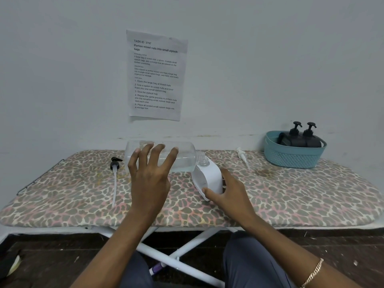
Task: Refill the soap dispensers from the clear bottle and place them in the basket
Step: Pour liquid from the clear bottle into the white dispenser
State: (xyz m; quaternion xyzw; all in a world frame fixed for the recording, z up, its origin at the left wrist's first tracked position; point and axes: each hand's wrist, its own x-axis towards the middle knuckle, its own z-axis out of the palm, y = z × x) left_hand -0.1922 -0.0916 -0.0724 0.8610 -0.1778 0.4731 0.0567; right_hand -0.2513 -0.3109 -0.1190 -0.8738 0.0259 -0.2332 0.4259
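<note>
The clear bottle (185, 156) lies tipped on its side in the air, its neck meeting the open top of a white soap dispenser (207, 177) on the leopard-print board. A little clear liquid sits along the bottle's lower side. My left hand (149, 177) grips the bottle from the front with fingers spread over it. My right hand (228, 192) holds the white dispenser, thumb on its front and fingers behind. A teal basket (291, 159) at the back right holds two black dispensers (299, 138) with pumps on.
A black pump head with a long tube (115, 164) lies on the board to the left. A white pump (242, 155) lies right of the dispenser. The ironing board (291, 194) stands against a wall with a printed sheet (155, 75) taped above.
</note>
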